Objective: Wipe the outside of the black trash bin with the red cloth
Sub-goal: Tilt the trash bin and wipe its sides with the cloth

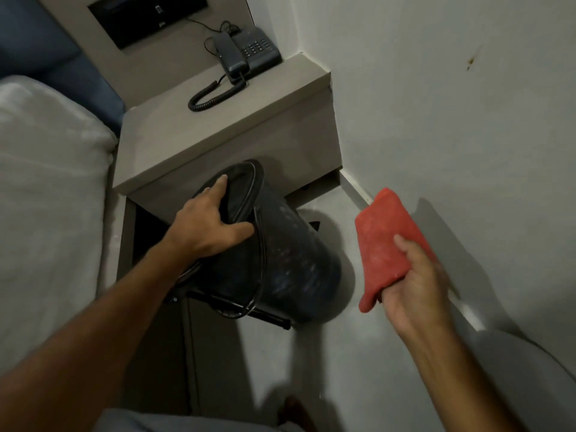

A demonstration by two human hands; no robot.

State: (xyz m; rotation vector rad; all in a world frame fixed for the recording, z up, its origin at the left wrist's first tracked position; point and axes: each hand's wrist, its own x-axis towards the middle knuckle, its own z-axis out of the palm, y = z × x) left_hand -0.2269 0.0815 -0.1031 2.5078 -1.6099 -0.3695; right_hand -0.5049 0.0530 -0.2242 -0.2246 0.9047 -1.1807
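Observation:
The black trash bin [290, 263] is tilted on the grey floor in front of the nightstand, its lid end toward me and its side dusty with pale streaks. My left hand [208, 224] grips the bin at its lid and rim, fingers spread over the top. To the right, my right hand [414, 282] holds the folded red cloth [383, 244] in the air. The cloth is apart from the bin, a short gap to its right.
A grey nightstand [218, 132] stands just behind the bin with a dark corded telephone [246, 54] on it. A bed with white bedding [46, 188] fills the left. A white wall [467, 104] closes the right side. Grey floor [343, 353] lies below.

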